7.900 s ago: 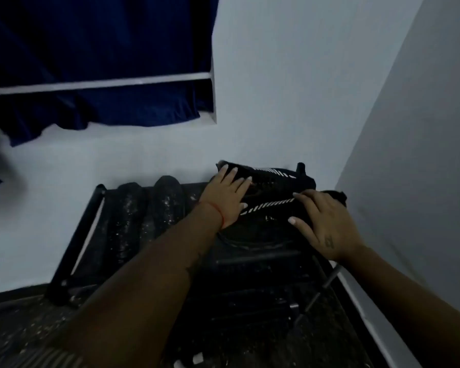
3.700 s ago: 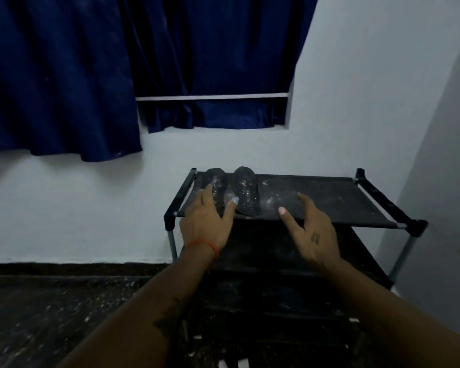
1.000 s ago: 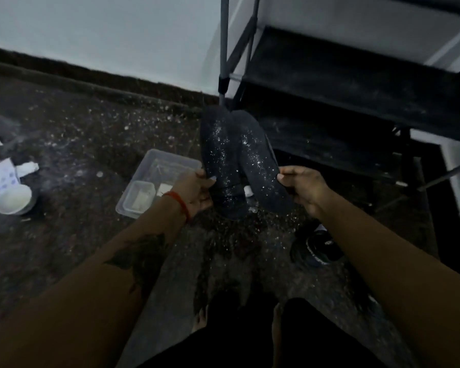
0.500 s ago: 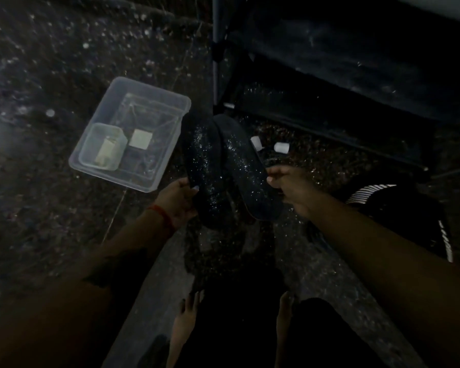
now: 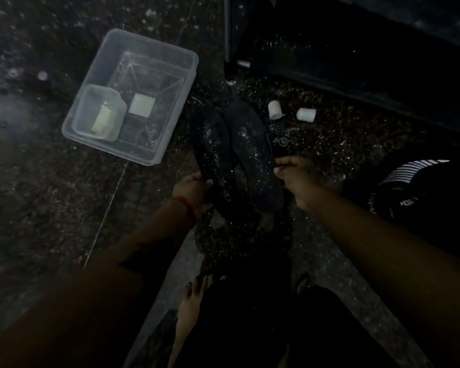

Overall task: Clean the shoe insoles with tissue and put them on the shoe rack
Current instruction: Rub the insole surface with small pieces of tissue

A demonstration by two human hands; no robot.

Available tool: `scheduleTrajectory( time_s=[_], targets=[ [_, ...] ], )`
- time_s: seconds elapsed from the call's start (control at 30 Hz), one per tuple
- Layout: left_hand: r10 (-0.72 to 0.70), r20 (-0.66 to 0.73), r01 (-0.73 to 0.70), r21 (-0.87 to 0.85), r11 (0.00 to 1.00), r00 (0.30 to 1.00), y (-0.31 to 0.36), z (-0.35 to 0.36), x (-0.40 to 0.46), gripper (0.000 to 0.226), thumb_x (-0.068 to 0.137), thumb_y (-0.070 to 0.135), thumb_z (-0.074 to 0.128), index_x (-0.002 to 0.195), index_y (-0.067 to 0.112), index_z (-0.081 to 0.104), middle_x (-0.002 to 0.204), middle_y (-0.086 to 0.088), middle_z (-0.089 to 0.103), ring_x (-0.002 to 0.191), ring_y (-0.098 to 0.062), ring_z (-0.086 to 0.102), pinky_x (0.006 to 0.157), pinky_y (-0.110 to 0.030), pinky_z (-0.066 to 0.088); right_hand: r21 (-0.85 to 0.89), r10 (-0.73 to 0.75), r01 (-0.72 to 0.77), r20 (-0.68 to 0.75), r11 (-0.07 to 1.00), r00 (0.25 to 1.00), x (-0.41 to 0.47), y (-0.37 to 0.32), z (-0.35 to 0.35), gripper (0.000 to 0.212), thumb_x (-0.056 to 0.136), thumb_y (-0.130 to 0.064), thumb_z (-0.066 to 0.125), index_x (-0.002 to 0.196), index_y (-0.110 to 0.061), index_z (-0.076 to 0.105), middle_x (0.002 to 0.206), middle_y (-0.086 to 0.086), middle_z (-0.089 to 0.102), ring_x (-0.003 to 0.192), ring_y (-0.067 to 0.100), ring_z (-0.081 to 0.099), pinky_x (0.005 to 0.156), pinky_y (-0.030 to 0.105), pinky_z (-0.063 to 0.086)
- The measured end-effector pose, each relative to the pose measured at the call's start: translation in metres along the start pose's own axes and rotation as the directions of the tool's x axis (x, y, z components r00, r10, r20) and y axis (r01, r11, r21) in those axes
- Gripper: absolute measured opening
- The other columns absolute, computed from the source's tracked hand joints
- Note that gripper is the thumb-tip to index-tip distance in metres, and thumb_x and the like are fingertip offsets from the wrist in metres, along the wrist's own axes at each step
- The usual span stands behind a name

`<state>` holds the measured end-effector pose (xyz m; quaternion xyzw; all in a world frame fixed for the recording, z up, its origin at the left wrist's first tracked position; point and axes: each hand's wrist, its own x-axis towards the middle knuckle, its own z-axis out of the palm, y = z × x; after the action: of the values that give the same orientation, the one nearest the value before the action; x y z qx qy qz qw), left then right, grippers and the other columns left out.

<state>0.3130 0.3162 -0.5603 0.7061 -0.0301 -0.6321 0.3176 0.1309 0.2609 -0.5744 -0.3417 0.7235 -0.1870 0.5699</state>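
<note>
Insoles (image 5: 237,152) lowered toward floor, shoe rack (image 5: 356,57) receded

A home corner: speckled stone floor (image 5: 51,208), shoe rack (image 5: 356,62), plastic tub (image 5: 170,57).

Clear plastic tub (image 5: 168,59) on speckled floor (image 5: 37,208); two white cylinders (image 5: 274,109) nearby.

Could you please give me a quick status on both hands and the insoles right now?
Left hand grip on left insole. Right hand grip on right insole. Both insoles speckled white, unwiped. Clear tub beside them, nothing blocking.
</note>
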Motion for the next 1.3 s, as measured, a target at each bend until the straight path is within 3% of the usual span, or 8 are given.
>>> scheduleTrajectory(
  time_s=[0.13, 0.33, 0.43, 0.6, 0.7, 0.87, 1.13, 1.3],
  targets=[
    [-0.025, -0.03, 0.024, -0.051, 0.998, 0.999, -0.004, 0.0, 0.0, 0.028, 0.095, 0.003, 0.045, 0.121, 0.012, 0.051, 0.086, -0.001, 0.057, 0.075, -0.015, 0.055, 0.064, -0.03, 0.05, -0.087, -0.049, 0.047, -0.022, 0.995, 0.999, -0.001, 0.008, 0.001, 0.027, 0.086, -0.004, 0.06, 0.112, -0.006, 0.061, 0.088, -0.001, 0.059, 0.092, 0.016, 0.054, 0.081, 0.026, 0.046],
    [0.104, -0.166, -0.098, 0.045, 0.994, 0.981, -0.004, -0.01, -0.008, 0.01, 0.088, 0.007, 0.062, 0.081, 0.013, 0.058, 0.08, -0.007, 0.058, 0.064, -0.014, 0.051, 0.051, -0.022, 0.044, -0.15, -0.185, 0.17, -0.091, 0.974, 0.979, -0.009, 0.01, 0.004, 0.029, 0.087, -0.008, 0.06, 0.115, -0.004, 0.06, 0.097, 0.004, 0.054, 0.091, 0.015, 0.052, 0.062, 0.009, 0.041],
    [0.224, -0.183, -0.208, 0.101, 0.973, 0.957, 0.001, -0.012, -0.015, 0.029, 0.087, 0.012, 0.065, 0.114, 0.005, 0.057, 0.089, -0.008, 0.061, 0.061, -0.012, 0.053, 0.043, -0.014, 0.044, -0.146, -0.221, 0.205, -0.102, 0.968, 0.97, -0.015, 0.004, 0.012, 0.031, 0.087, -0.017, 0.061, 0.117, -0.009, 0.058, 0.107, 0.007, 0.059, 0.1, 0.019, 0.055, 0.077, 0.022, 0.044],
    [0.446, -0.215, -0.395, 0.242, 0.886, 0.869, 0.023, -0.017, -0.026, 0.046, 0.083, 0.025, 0.069, 0.126, 0.012, 0.056, 0.118, -0.008, 0.064, 0.101, -0.019, 0.062, 0.094, -0.035, 0.051, -0.203, -0.424, 0.404, -0.062, 0.892, 0.904, -0.035, -0.025, 0.032, 0.035, 0.084, -0.024, 0.065, 0.116, -0.013, 0.059, 0.107, 0.006, 0.062, 0.095, 0.018, 0.058, 0.087, 0.037, 0.051],
    [0.49, -0.207, -0.441, 0.241, 0.864, 0.847, 0.035, -0.008, -0.034, 0.05, 0.083, 0.029, 0.07, 0.127, 0.014, 0.054, 0.118, -0.008, 0.063, 0.104, -0.022, 0.062, 0.096, -0.041, 0.05, -0.238, -0.546, 0.534, 0.017, 0.812, 0.838, -0.04, -0.048, 0.029, 0.035, 0.083, -0.024, 0.067, 0.116, -0.013, 0.059, 0.1, 0.004, 0.06, 0.093, 0.021, 0.06, 0.085, 0.041, 0.053],
    [0.628, -0.179, -0.558, 0.322, 0.764, 0.757, 0.078, -0.033, -0.038, 0.054, 0.089, 0.029, 0.062, 0.138, 0.015, 0.043, 0.135, -0.005, 0.052, 0.105, -0.009, 0.052, 0.095, -0.025, 0.045, -0.275, -0.667, 0.651, 0.045, 0.707, 0.743, -0.047, -0.114, 0.061, 0.037, 0.083, -0.027, 0.067, 0.116, -0.012, 0.058, 0.1, 0.009, 0.061, 0.088, 0.021, 0.059, 0.081, 0.035, 0.052],
    [0.763, -0.3, -0.604, 0.476, 0.639, 0.572, 0.118, -0.105, -0.013, 0.057, 0.087, 0.029, 0.065, 0.136, 0.01, 0.044, 0.138, -0.006, 0.049, 0.124, -0.02, 0.047, 0.104, -0.037, 0.041, -0.261, -0.697, 0.709, 0.151, 0.656, 0.701, -0.041, -0.165, 0.154, 0.036, 0.083, -0.03, 0.066, 0.114, -0.013, 0.058, 0.097, 0.001, 0.056, 0.09, 0.014, 0.055, 0.08, 0.03, 0.05],
    [0.801, -0.277, -0.517, 0.643, 0.565, 0.531, 0.116, -0.151, 0.012, 0.064, 0.086, 0.031, 0.065, 0.141, 0.012, 0.037, 0.144, -0.006, 0.04, 0.131, -0.02, 0.039, 0.105, -0.029, 0.033, -0.313, -0.702, 0.753, 0.28, 0.579, 0.655, -0.025, -0.162, 0.219, 0.041, 0.081, -0.027, 0.069, 0.117, -0.012, 0.057, 0.101, 0.003, 0.058, 0.096, 0.015, 0.056, 0.084, 0.031, 0.05]
  ],
)
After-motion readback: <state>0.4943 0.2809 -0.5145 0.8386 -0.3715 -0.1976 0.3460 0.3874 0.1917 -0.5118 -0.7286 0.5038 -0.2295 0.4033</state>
